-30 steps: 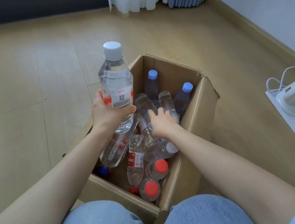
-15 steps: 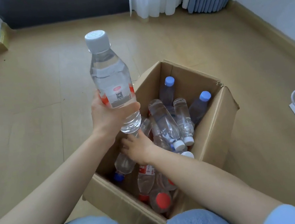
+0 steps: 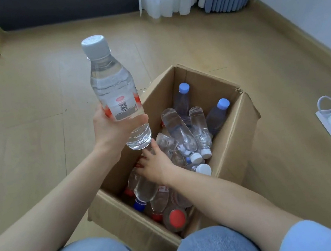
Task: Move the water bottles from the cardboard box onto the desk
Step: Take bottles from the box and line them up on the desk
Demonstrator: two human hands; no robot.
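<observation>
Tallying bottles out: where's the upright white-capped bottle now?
Head view, left of centre: the left hand grips the white-capped bottle over the cardboard box's left wall, above the right hand.

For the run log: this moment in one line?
left hand: holds white-capped clear plastic bottle | right hand: inside brown cardboard box, grip unclear

Bottles (image 3: 182, 131) lie piled in the box (image 3: 230, 158) on the floor (image 3: 29, 102).

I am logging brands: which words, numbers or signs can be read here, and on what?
None can be read.
White-capped bottle in the left hand: QR code, pink logo and small print, too blurred.
Bottles in the cardboard box: labels too small.
</observation>
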